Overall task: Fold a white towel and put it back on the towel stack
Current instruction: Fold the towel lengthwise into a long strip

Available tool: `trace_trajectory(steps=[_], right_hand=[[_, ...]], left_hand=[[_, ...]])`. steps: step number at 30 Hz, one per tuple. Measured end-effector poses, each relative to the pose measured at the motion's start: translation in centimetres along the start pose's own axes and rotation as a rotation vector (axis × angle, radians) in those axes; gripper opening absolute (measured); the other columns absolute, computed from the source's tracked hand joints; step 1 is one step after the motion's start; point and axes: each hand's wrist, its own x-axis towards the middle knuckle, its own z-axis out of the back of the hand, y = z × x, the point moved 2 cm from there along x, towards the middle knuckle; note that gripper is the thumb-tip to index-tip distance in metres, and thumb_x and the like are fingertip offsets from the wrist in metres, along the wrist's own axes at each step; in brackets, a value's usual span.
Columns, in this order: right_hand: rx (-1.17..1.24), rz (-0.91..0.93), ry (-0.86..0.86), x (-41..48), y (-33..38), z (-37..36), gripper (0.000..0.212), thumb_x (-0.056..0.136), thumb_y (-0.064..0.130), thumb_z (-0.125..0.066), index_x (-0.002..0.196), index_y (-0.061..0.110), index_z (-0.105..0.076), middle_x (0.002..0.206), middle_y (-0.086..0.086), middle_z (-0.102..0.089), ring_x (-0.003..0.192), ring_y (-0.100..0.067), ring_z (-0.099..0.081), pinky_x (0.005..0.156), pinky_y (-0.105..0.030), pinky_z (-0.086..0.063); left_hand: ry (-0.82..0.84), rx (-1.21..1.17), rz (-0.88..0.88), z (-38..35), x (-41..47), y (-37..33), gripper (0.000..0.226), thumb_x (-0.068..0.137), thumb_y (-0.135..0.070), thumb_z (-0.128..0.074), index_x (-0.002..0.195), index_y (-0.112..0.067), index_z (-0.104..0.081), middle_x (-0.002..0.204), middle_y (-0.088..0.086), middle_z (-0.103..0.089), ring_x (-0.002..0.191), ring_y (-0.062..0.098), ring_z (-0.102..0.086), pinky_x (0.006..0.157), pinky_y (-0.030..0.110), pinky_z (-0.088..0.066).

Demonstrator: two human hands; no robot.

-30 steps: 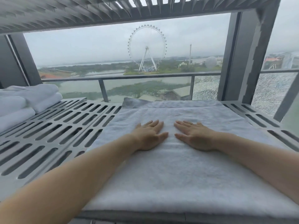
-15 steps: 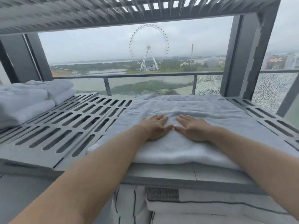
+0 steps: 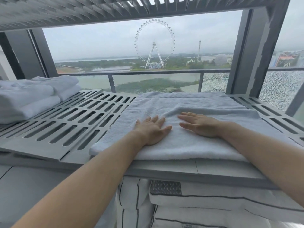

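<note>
A white towel (image 3: pixel 184 104) lies flat in layers on the slotted grey metal shelf (image 3: pixel 69 122), its near edge along the shelf's front. My left hand (image 3: pixel 152 129) rests palm down on the towel near that edge, fingers spread. My right hand (image 3: pixel 199 123) lies flat beside it, a short gap between the fingertips of the two. Neither hand grips anything. The stack of folded white towels (image 3: pixel 31 97) sits at the shelf's far left, well apart from both hands.
A second slotted shelf (image 3: pixel 98 12) hangs close overhead. Dark posts (image 3: pixel 246 51) frame the back, with a glass railing (image 3: pixel 148 73) behind. Below the shelf lie white cushions with dark piping (image 3: pixel 213 204).
The view has pulled back and down, so the shelf's front edge and the cushions below now show. Both hands stay flat on the towel, with the gap between them slightly wider.
</note>
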Motion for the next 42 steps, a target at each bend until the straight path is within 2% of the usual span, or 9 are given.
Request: trace_trajectory(steps=[6, 9, 16, 20, 24, 28, 33, 37, 42], right_hand=[[0.094, -0.010, 0.009, -2.5, 4.4, -1.1, 0.058, 0.096, 0.049, -0.014, 0.147, 0.022, -0.008, 0.157, 0.005, -0.001, 0.141, -0.006, 0.004, 0.113, -0.042, 0.007], [0.049, -0.006, 0.029, -4.6, 5.2, -2.3, 0.059, 0.095, 0.050, -0.012, 0.147, 0.024, 0.002, 0.156, 0.008, 0.007, 0.140, -0.004, 0.010, 0.112, -0.038, 0.012], [-0.017, -0.087, 0.018, -8.2, 2.5, -2.0, 0.067, 0.089, 0.064, -0.015, 0.145, 0.033, 0.003, 0.154, 0.014, 0.010, 0.139, -0.001, 0.010, 0.112, -0.032, 0.008], [-0.018, -0.157, 0.001, -9.4, 1.3, -1.9, 0.066, 0.086, 0.068, -0.015, 0.144, 0.040, -0.001, 0.155, 0.012, 0.006, 0.141, -0.007, 0.007, 0.114, -0.038, 0.006], [0.047, -0.084, -0.182, -10.1, 2.5, -1.6, 0.057, 0.089, 0.060, -0.032, 0.141, 0.037, -0.028, 0.153, 0.009, -0.020, 0.140, -0.011, -0.018, 0.115, -0.035, -0.012], [0.238, 0.114, -0.383, -12.6, 3.7, -1.2, 0.035, 0.081, 0.053, -0.055, 0.110, 0.035, -0.065, 0.125, 0.017, -0.057, 0.114, 0.005, -0.050, 0.101, -0.020, -0.035], [0.299, 0.101, -0.339, -15.3, 3.0, -1.0, 0.040, 0.066, 0.062, -0.063, 0.100, 0.042, -0.067, 0.116, 0.029, -0.056, 0.106, 0.019, -0.048, 0.090, 0.002, -0.030], [0.210, 0.104, -0.389, -16.3, 2.4, -0.3, 0.029, 0.073, 0.040, -0.073, 0.100, 0.028, -0.072, 0.111, 0.018, -0.065, 0.099, 0.020, -0.051, 0.087, 0.003, -0.032], [0.147, 0.075, -0.445, -16.8, 2.8, 0.2, 0.021, 0.073, 0.022, -0.073, 0.095, 0.023, -0.074, 0.103, 0.011, -0.071, 0.094, 0.008, -0.060, 0.085, -0.011, -0.045]], left_hand=[[-0.054, -0.056, -0.105, -0.6, -2.2, -2.8, 0.056, 0.095, -0.042, -0.013, 0.148, -0.028, -0.002, 0.157, -0.008, 0.008, 0.142, 0.009, 0.013, 0.106, 0.052, 0.020], [-0.025, -0.096, -0.134, -1.7, -3.3, -3.4, 0.058, 0.093, -0.044, -0.015, 0.147, -0.028, 0.001, 0.157, -0.010, 0.006, 0.142, 0.006, 0.009, 0.110, 0.045, 0.016], [-0.006, -0.072, -0.147, -1.4, -3.6, -2.8, 0.064, 0.093, -0.058, -0.018, 0.147, -0.029, -0.001, 0.156, -0.011, 0.005, 0.143, 0.008, 0.006, 0.113, 0.043, 0.008], [-0.100, -0.144, -0.224, -0.9, -4.5, -3.0, 0.058, 0.094, -0.053, -0.028, 0.146, -0.028, -0.021, 0.156, -0.010, -0.013, 0.142, 0.009, -0.010, 0.117, 0.040, -0.004], [-0.328, -0.239, -0.501, -0.2, -7.0, -4.1, 0.032, 0.091, -0.040, -0.050, 0.118, -0.027, -0.063, 0.130, -0.008, -0.058, 0.118, 0.006, -0.051, 0.104, 0.024, -0.036], [-0.313, -0.256, -0.548, -0.3, -8.7, -3.7, 0.032, 0.086, -0.044, -0.058, 0.111, -0.027, -0.067, 0.124, -0.008, -0.062, 0.111, 0.003, -0.056, 0.100, 0.022, -0.040], [-0.286, -0.297, -0.503, -1.4, -10.4, -2.2, 0.040, 0.083, -0.049, -0.059, 0.119, -0.030, -0.062, 0.130, -0.014, -0.055, 0.115, -0.005, -0.050, 0.101, 0.018, -0.038], [-0.294, -0.294, -0.470, -0.6, -11.3, -1.8, 0.031, 0.086, -0.036, -0.062, 0.116, -0.026, -0.065, 0.127, -0.009, -0.059, 0.116, 0.002, -0.054, 0.102, 0.025, -0.041], [-0.278, 0.093, -0.475, 0.8, -11.9, -2.3, 0.034, 0.094, -0.030, -0.048, 0.127, -0.030, -0.055, 0.133, -0.013, -0.054, 0.119, 0.009, -0.053, 0.094, 0.033, -0.046]])
